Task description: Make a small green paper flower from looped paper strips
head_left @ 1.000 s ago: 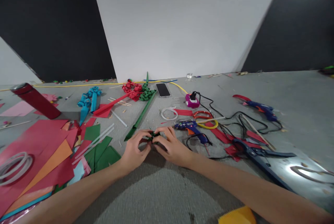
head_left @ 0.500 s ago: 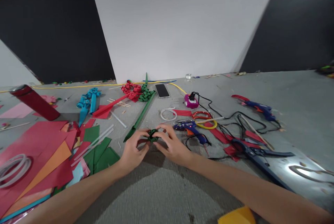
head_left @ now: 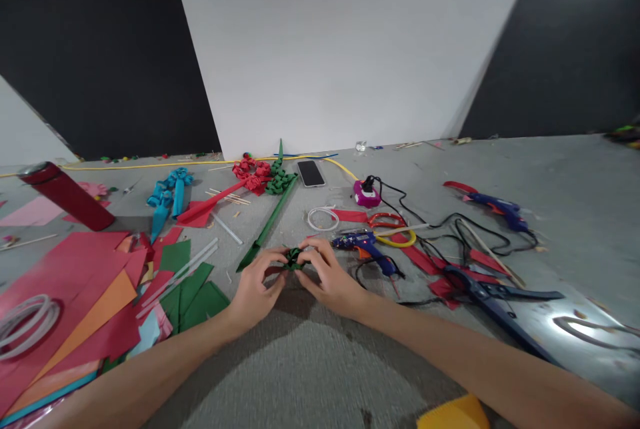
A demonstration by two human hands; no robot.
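Note:
Between my two hands is a small dark green folded-paper piece (head_left: 293, 258), pinched by the fingers from both sides. My left hand (head_left: 257, 286) is closed on its left side, thumb below and fingers above. From the right, my right hand (head_left: 327, 279) grips it the same way; the fingertips hide part of it. Just beyond lies a long green paper stem (head_left: 274, 221), leading up to a green paper cluster (head_left: 281, 181). A red paper flower ring (head_left: 251, 174) touches that cluster. To the right of my right hand rests a blue glue gun (head_left: 364, 242).
Paper sheets (head_left: 60, 276) and a red bottle (head_left: 67, 197) are at left, near blue paper pieces (head_left: 170, 196). Scissors (head_left: 397, 236), a second glue gun (head_left: 500, 208), cables, a purple socket block (head_left: 367, 194) and blue-handled shears (head_left: 493, 302) spread rightward. A phone (head_left: 311, 174) lies behind.
My right fingers have shifted slightly on the green paper piece, showing a bit more of it. My left hand and everything else look the same.

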